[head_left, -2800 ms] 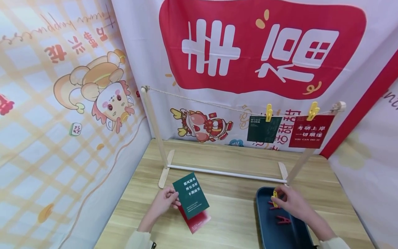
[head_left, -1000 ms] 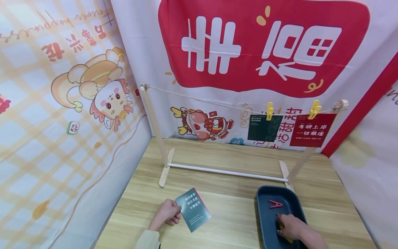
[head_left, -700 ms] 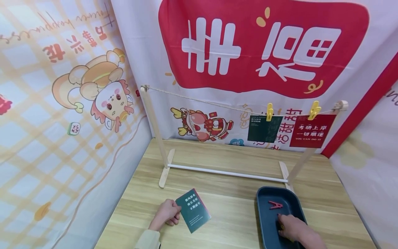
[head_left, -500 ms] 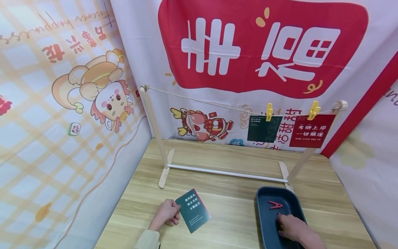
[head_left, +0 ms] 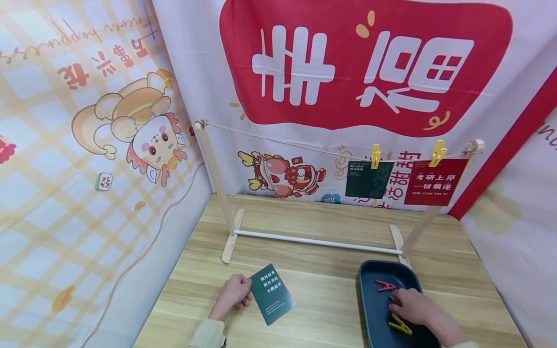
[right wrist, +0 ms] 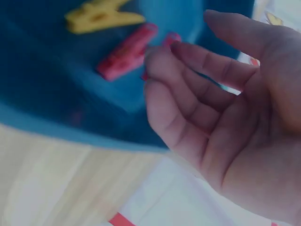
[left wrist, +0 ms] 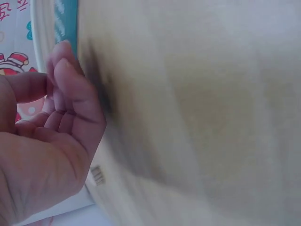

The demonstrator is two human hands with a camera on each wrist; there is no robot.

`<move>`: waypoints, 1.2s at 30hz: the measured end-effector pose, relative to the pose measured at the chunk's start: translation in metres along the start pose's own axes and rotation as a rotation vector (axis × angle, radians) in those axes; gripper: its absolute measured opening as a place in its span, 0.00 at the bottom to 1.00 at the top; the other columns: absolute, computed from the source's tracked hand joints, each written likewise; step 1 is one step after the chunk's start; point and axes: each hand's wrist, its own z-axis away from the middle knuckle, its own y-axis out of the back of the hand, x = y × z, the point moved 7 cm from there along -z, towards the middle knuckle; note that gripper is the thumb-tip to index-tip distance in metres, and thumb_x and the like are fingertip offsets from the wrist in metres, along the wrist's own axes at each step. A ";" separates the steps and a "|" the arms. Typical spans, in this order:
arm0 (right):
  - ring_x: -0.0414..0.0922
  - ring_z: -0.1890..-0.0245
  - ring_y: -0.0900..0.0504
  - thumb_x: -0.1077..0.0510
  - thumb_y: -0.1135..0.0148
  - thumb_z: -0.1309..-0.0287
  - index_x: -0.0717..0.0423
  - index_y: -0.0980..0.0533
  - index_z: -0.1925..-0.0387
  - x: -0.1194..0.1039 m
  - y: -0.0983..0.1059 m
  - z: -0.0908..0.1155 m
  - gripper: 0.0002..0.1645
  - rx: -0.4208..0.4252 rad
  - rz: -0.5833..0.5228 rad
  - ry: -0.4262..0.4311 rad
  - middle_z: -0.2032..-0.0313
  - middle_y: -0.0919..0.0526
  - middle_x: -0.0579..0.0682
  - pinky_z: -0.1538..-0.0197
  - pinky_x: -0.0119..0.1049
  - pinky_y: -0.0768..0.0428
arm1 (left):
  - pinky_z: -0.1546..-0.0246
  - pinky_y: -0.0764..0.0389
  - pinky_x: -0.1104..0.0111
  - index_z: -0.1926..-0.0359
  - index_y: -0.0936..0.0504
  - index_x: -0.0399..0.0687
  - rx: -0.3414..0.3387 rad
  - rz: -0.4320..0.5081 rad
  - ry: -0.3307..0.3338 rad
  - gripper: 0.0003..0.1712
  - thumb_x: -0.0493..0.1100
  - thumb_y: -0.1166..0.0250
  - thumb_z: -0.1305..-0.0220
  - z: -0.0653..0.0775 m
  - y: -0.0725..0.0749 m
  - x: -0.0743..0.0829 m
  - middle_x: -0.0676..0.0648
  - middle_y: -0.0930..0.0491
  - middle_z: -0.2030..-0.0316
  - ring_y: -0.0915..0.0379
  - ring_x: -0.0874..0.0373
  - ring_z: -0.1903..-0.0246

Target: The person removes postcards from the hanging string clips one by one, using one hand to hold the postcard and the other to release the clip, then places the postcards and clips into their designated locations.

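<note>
My left hand (head_left: 235, 292) pinches a dark green card (head_left: 273, 295) with white lettering by its left edge, low over the table; in the left wrist view only a teal strip of the card (left wrist: 66, 21) shows beyond the fingertips. My right hand (head_left: 413, 305) is over the blue tray (head_left: 364, 309), its fingers loosely bent with nothing held between thumb and fingers. A yellow clothespin (head_left: 400, 325) lies in the tray just below the hand. Near the fingertips is a red clothespin (head_left: 385, 286); in the right wrist view, red plastic (right wrist: 127, 52) lies close to them, partly covered.
A wooden stand with a white crossbar (head_left: 317, 241) carries a string (head_left: 278, 140). Yellow clothespins (head_left: 438, 153) hold a green card (head_left: 367, 181) and a red card (head_left: 435, 183) on its right part. A patterned cloth hangs behind.
My right hand carried a yellow clothespin lower in the tray, then let it go and moved slightly up and back. My left hand lowered its card; a red card then showing beneath is now almost entirely covered.
</note>
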 end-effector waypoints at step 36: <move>0.30 0.82 0.34 0.64 0.32 0.44 0.53 0.22 0.73 -0.095 0.214 0.053 0.06 0.957 -0.047 0.476 0.82 0.26 0.40 0.78 0.21 0.33 | 0.79 0.21 0.70 0.74 0.22 0.42 0.281 0.306 -0.482 0.19 0.49 0.42 0.29 0.015 0.063 0.197 0.47 0.20 0.80 0.22 0.59 0.80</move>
